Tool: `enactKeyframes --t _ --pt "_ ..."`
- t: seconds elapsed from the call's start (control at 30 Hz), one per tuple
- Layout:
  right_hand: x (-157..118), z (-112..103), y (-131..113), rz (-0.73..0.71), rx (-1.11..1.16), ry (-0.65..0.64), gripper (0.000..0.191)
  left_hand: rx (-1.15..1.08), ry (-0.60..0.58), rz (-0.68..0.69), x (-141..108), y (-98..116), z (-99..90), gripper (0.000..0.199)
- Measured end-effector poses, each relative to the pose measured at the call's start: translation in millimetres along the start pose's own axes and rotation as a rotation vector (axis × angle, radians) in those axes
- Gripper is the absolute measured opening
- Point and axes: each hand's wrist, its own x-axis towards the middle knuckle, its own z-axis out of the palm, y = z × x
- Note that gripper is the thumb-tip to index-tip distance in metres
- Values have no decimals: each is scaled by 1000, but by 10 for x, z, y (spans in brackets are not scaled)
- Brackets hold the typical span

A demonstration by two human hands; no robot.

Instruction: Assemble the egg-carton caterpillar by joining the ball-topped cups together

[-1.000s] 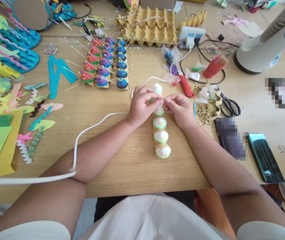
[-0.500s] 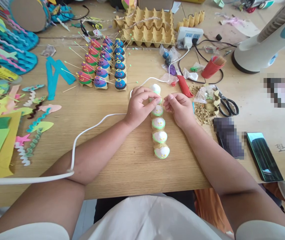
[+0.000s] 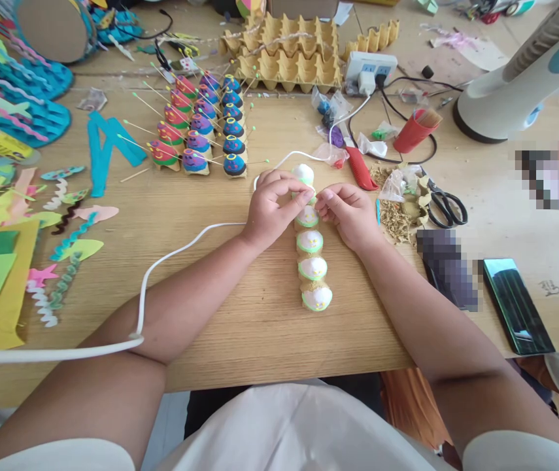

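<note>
A strip of egg-carton cups (image 3: 310,242) runs away from me on the table, its domes covered in white with light green rims and small yellow marks. Over the far part of the strip, my left hand (image 3: 274,206) has thumb and forefinger pinched together. Close beside it, my right hand (image 3: 350,212) is pinched too, its fingertips almost meeting the left ones. Whatever sits in either pinch is too small to make out. My fingers partly cover the second and third domes from the far end.
Painted egg-carton strips (image 3: 195,131) with thin sticks stand beyond my left hand. Bare egg trays (image 3: 289,55) lie at the back. A white cable (image 3: 161,252) crosses my left forearm. To the right are scissors (image 3: 448,206), a red cup (image 3: 415,131), a phone (image 3: 517,307) and a fan (image 3: 499,98).
My right hand has shifted slightly left, bringing its fingertips closer to the left hand. The left hand stays nearly in place, still pinched, and the strip has not moved.
</note>
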Motion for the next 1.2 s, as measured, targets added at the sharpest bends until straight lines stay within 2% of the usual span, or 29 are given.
enactKeyframes --t 0.2,0.6,0.9,1.2 --pt "-5 -8 4 -14 5 -12 57 -36 -19 -1 -3 16 -4 23" --pt "-14 3 -10 -8 -29 -52 59 -48 -60 -15 -2 22 -13 36" --pt "-21 4 -19 -5 -30 -62 60 -34 -96 -28 3 28 -18 34" --pt "-20 10 -32 -8 -3 -66 58 2 -105 14 6 39 -14 31"
